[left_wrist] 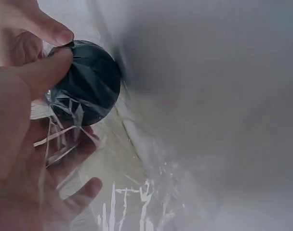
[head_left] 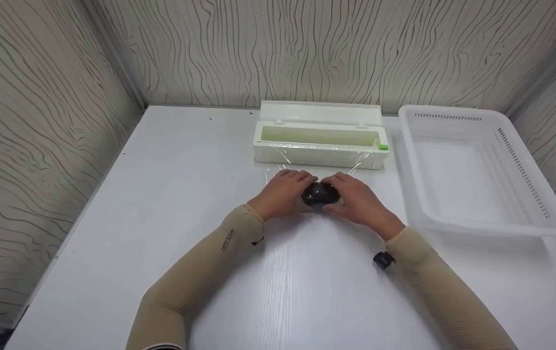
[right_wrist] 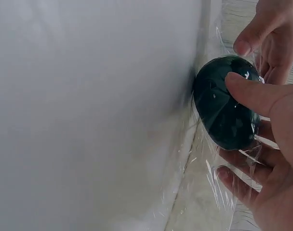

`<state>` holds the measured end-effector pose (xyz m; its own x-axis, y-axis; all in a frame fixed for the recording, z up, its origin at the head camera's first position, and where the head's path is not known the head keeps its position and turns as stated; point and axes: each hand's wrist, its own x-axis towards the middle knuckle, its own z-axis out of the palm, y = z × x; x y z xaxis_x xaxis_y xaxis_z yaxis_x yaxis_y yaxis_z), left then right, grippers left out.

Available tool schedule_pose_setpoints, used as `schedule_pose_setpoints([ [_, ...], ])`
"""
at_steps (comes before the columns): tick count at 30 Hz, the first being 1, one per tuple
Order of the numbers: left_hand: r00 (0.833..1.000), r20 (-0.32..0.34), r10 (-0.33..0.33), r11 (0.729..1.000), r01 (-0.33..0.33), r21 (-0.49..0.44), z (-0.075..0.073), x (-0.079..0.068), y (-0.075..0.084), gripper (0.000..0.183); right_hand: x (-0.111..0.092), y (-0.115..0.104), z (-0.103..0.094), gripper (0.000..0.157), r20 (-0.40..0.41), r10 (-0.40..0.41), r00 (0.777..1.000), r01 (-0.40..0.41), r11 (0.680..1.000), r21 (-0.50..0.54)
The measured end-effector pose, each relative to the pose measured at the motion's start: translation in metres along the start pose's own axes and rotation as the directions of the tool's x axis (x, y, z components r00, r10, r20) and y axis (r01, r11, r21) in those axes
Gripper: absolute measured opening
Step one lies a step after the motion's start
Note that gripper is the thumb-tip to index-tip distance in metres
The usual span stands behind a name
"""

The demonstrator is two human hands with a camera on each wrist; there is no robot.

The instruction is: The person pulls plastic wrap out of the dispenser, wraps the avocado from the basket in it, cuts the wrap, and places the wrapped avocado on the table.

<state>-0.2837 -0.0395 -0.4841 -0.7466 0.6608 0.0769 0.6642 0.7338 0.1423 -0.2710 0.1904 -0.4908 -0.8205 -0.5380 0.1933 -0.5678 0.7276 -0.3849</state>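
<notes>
A smooth dark green, oval object (head_left: 320,193) lies between both hands at the middle of the table, with clear cling film (right_wrist: 216,183) stretched over it. My left hand (head_left: 287,194) holds its left side, the thumb pressing on its surface in the left wrist view. From the right, my right hand (head_left: 355,199) grips it, thumb on the near face and fingers behind through the film. Wrinkled film runs from the object back to a white cling film dispenser box (head_left: 319,156), whose lid (head_left: 321,112) stands raised.
A white plastic basket (head_left: 496,226) with slotted sides stands at the right of the white table (head_left: 185,160). On the dispenser's right end sits a green tab (head_left: 383,147). Wood-grain patterned panels (head_left: 307,53) enclose the table at the back and sides.
</notes>
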Motion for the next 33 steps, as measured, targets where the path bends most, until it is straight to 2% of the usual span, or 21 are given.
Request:
schedule_pose_setpoints([
  [3, 0.999, -0.033, 0.0, 0.999, 0.001, 0.037, 0.001, 0.001, 0.003, 0.072, 0.0, 0.001, -0.002, 0.061, 0.023, 0.014, 1.0, -0.015, 1.0, 0.014],
  [8, 0.998, -0.068, 0.006, 0.998, -0.002, 0.07, 0.0, 0.006, 0.004, 0.053, 0.001, 0.002, -0.004, 0.071, 0.017, 0.025, 1.0, -0.025, 1.0, 0.004],
  [13, 0.998, -0.047, 0.031, 0.998, -0.028, 0.06, -0.001, 0.009, 0.002, 0.047, 0.0, 0.001, -0.001, 0.074, -0.024, 0.024, 0.999, -0.025, 0.999, -0.046],
  [18, 1.0, -0.02, 0.017, 1.0, -0.017, 0.02, 0.0, 0.007, -0.001, 0.049, 0.006, -0.001, 0.0, 0.065, -0.011, 0.037, 0.999, -0.038, 0.998, -0.041],
  [21, 1.0, 0.0, 0.005, 1.0, -0.005, -0.011, 0.0, 0.008, -0.003, 0.059, 0.009, -0.001, -0.002, 0.062, 0.002, 0.048, 0.999, -0.048, 0.999, -0.026],
  [25, 1.0, -0.006, 0.016, 0.999, -0.016, -0.028, 0.001, 0.01, -0.003, 0.072, 0.011, 0.002, -0.005, 0.06, 0.011, 0.033, 0.999, -0.033, 0.999, -0.018],
  [29, 0.999, -0.034, 0.042, 0.999, -0.042, -0.011, 0.003, 0.013, -0.003, 0.059, 0.011, 0.006, -0.008, 0.059, 0.004, 0.006, 1.0, -0.006, 1.0, -0.014],
  [31, 0.998, -0.037, 0.043, 0.999, -0.043, -0.006, 0.003, 0.014, -0.004, 0.052, 0.011, 0.007, -0.008, 0.06, 0.0, 0.001, 1.0, -0.001, 1.0, -0.021],
  [33, 0.999, -0.023, 0.034, 0.999, -0.034, -0.014, 0.003, 0.015, -0.004, 0.051, 0.012, 0.007, -0.007, 0.064, -0.006, 0.0, 1.0, -0.001, 0.999, -0.038],
])
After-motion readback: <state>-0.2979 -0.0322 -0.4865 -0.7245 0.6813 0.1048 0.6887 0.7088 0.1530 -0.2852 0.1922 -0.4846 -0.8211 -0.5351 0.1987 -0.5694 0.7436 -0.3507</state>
